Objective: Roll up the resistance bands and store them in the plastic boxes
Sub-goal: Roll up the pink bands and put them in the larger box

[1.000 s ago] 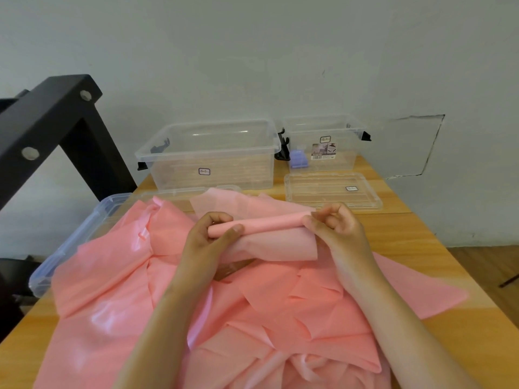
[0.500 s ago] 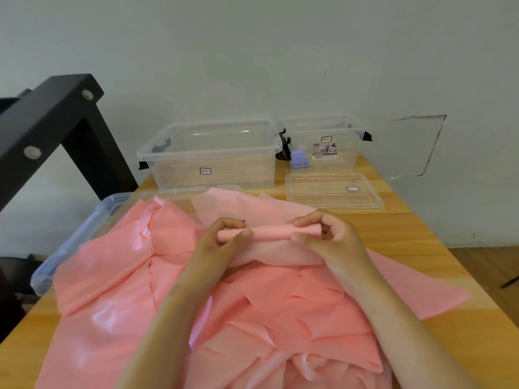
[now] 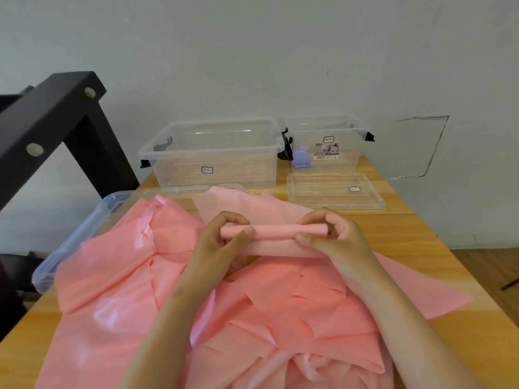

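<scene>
Now clamping left fingers (image 3: 237, 219) and right fingers (image 3: 316, 217) round both ends of the band roll (image 3: 275, 231); probably risking slackening and unrolling, dragging against the loose bands (image 3: 280, 304) heaped just beneath.

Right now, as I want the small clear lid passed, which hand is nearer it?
Right. The right hand is just in front of the lid; the left hand is farther left.

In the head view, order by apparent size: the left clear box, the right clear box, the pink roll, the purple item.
1. left clear box
2. right clear box
3. pink roll, though nearer the camera
4. purple item
</scene>
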A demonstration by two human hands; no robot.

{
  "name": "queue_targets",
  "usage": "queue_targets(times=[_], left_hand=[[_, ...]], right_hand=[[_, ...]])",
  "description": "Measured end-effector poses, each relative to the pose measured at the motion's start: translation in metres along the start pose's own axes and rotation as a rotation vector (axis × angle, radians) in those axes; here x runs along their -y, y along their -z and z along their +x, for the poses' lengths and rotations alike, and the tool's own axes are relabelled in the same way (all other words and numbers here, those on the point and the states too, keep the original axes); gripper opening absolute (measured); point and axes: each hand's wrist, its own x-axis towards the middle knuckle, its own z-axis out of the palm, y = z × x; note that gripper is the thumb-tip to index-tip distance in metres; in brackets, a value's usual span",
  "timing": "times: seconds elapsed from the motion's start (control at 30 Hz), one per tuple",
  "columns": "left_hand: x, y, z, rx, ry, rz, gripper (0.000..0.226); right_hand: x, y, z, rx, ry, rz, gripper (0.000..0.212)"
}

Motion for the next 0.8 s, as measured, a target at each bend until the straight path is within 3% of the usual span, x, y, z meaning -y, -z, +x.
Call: queue_targets(times=[0.13,0.23,0.43,0.6,0.7,0.8], left_hand=[[-0.0005,0.0017,0.0002,0.011,-0.009,-0.033,0.025],[-0.0018,0.0022,-0.0007,0.012,-0.010,0.005,0.030],[-0.0023,0.0015,-0.0031,0.053,0.027,0.199,0.013],[-0.0057,0.0007,-0.0036,0.055,0.023,0.108,0.007],[-0.0088,-0.0005,-0.0042,0.033,-0.021,-0.009,0.010],[-0.0081,-0.0025,-0.0028,0.020,-0.062,-0.047,0.019]], right_hand=[[-0.0002,0.0003,0.0000,0.044,-0.118,0.002,0.020],[-0.0013,0.0001,0.0006,-0.013,-0.088,-0.027,0.015],[0.0022,0.0016,0.0009,-0.020,0.049,0.052,0.023],[-0.0004,0.0019,0.0018,-0.026,0.062,0.019,0.030],[-0.0006,0.0039,0.0013,0.033,-0.047,0.022,0.034],[-0.0019,0.0036,0.0005,0.007,-0.088,-0.038,0.019]])
